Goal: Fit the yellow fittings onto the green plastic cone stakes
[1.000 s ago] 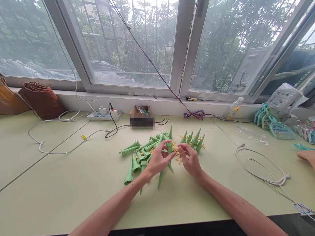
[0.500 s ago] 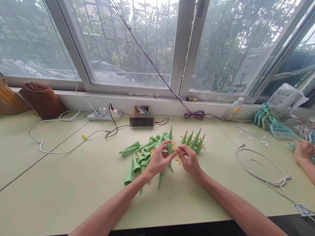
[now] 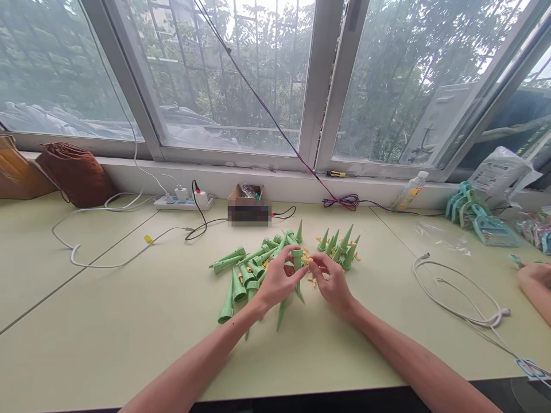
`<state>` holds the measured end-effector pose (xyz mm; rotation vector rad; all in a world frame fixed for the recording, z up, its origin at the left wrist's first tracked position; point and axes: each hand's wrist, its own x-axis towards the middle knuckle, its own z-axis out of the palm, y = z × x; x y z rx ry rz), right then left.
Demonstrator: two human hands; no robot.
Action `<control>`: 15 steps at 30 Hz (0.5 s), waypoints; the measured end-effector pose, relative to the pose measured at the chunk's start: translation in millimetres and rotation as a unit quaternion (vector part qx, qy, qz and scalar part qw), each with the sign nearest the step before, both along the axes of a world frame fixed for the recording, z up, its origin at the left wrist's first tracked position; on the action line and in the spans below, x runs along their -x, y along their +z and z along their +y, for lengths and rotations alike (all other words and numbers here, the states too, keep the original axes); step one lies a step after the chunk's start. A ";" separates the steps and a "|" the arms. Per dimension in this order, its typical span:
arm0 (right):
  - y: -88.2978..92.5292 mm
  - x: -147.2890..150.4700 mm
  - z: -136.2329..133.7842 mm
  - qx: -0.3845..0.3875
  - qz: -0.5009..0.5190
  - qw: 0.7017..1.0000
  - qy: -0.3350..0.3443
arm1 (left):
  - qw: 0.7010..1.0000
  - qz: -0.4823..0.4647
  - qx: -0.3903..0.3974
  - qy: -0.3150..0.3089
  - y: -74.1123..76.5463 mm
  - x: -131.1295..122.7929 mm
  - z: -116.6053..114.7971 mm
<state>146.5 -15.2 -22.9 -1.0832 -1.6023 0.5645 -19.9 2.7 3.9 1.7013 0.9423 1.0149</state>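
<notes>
My left hand (image 3: pixel 279 278) is closed around a green plastic plant watering spike (image 3: pixel 297 259), its wide end up. Between the fingertips of my right hand (image 3: pixel 331 278) is a small yellow valve (image 3: pixel 307 261), held against the side of the spike. Whether it sits fully in the spike I cannot tell. Under and left of my left hand lies a loose heap of green spikes (image 3: pixel 239 292) pointing various ways. Beyond my right hand several spikes (image 3: pixel 342 246) stand tip up with yellow valves at their sides. A few loose yellow valves (image 3: pixel 313 281) lie between the hands.
A power strip (image 3: pixel 183 202), a small cardboard box (image 3: pixel 245 196), a bundled cable (image 3: pixel 342 201) and a bottle (image 3: pixel 410 192) line the windowsill side. A white cable (image 3: pixel 458 312) lies coiled at right, near another person's hand (image 3: pixel 536 281). Green hangers (image 3: pixel 462 203) sit behind it.
My hands keep nearly the same hold on the spike and valve. At the right edge, the other person's hand has shifted slightly right and down.
</notes>
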 end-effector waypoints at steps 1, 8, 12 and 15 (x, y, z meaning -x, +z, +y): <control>0.3 -0.1 0.1 0.001 -0.001 1.000 0.000 | 1.000 0.004 -0.004 0.001 0.2 -0.1 -0.2; -0.8 -0.7 -0.1 0.013 -0.001 1.000 0.001 | 0.999 0.032 -0.026 0.012 2.1 -0.1 -1.1; -1.3 0.0 -0.9 0.019 0.005 1.000 0.014 | 0.999 0.034 -0.021 0.013 1.7 0.0 -1.0; -0.3 0.5 -1.1 0.018 0.003 1.000 0.020 | 0.999 0.034 -0.026 0.013 0.6 0.0 -0.9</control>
